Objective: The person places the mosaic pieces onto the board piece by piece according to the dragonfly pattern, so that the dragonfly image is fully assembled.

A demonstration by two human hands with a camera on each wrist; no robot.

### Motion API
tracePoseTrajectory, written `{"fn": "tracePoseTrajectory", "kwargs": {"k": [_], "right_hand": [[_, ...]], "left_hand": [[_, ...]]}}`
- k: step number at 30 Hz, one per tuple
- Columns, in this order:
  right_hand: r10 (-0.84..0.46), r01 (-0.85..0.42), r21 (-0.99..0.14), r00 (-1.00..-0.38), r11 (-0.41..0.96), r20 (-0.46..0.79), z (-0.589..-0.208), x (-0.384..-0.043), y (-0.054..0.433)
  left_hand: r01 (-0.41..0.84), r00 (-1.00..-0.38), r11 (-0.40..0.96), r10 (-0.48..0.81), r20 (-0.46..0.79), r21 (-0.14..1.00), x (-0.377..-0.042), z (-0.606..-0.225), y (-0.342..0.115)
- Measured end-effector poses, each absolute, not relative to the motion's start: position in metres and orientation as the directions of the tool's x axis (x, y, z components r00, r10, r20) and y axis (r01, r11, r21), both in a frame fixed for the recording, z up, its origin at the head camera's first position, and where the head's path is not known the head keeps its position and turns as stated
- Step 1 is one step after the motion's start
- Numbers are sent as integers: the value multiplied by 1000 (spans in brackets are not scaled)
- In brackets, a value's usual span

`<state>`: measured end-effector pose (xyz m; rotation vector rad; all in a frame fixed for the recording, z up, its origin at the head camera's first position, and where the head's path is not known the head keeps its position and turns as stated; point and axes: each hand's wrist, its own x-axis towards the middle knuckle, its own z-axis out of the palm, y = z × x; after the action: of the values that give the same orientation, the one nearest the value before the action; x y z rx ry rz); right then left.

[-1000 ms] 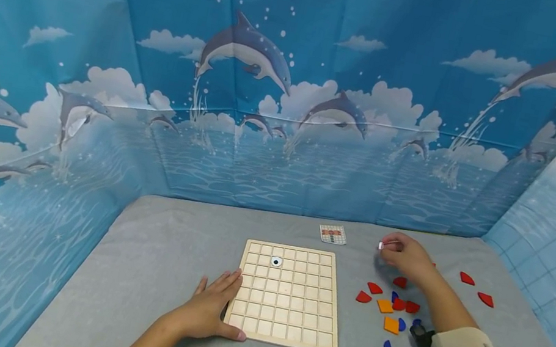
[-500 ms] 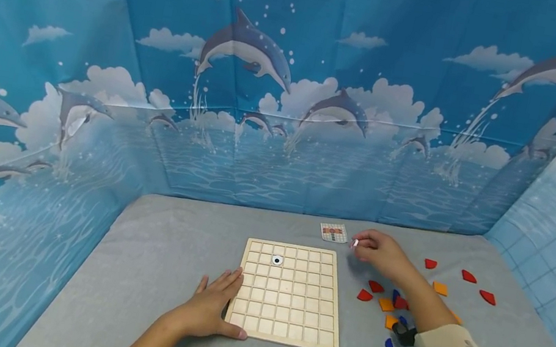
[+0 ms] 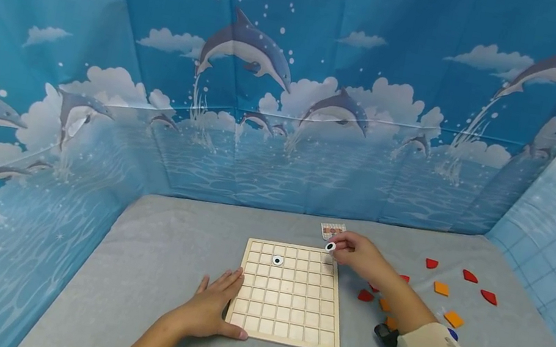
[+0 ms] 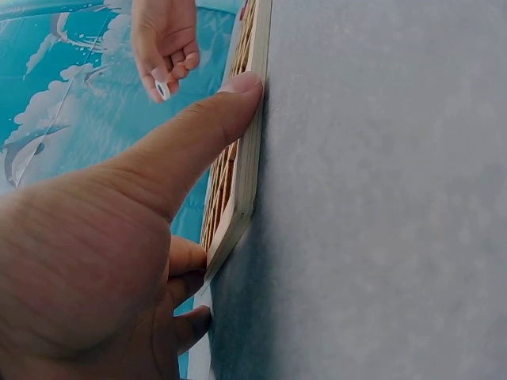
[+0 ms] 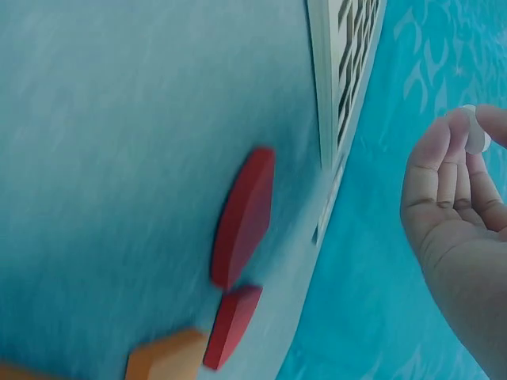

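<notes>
A square wooden grid board [image 3: 288, 307] lies on the grey cloth. My left hand [image 3: 209, 307] touches its near left corner: the fingers lie against the left edge, and the straight thumb [image 4: 198, 127] rests at the front edge. One round white eye piece [image 3: 277, 260] with a black dot sits in a cell of the upper rows. My right hand [image 3: 365, 258] pinches a second white eye piece [image 3: 330, 246] between thumb and fingers, over the board's far right corner. In the right wrist view that piece [image 5: 475, 131] shows pale between the fingertips.
Right of the board lie several red quarter-round pieces [image 3: 469, 275], orange squares [image 3: 453, 318] and a blue piece [image 3: 453, 334]; the right forearm covers some. A small printed pattern card [image 3: 331, 229] lies behind the board, partly hidden by the right hand. A dolphin-print curtain [image 3: 280, 161] surrounds the table.
My right hand has moved left with the eye piece, from behind the loose pieces to the board's far right corner. The eye's face has turned into view. My left hand has stayed still.
</notes>
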<state>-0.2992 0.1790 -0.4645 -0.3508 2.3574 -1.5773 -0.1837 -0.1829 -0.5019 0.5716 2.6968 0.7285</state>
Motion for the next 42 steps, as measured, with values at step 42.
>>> {"fn": "tracePoseTrajectory", "kwargs": {"k": [42], "right_hand": [[-460,-91,-866,-872,491,-170,-492,-311,104]], "left_hand": [[308,-878,804,446,-173,509,-186,-504,-184]]}}
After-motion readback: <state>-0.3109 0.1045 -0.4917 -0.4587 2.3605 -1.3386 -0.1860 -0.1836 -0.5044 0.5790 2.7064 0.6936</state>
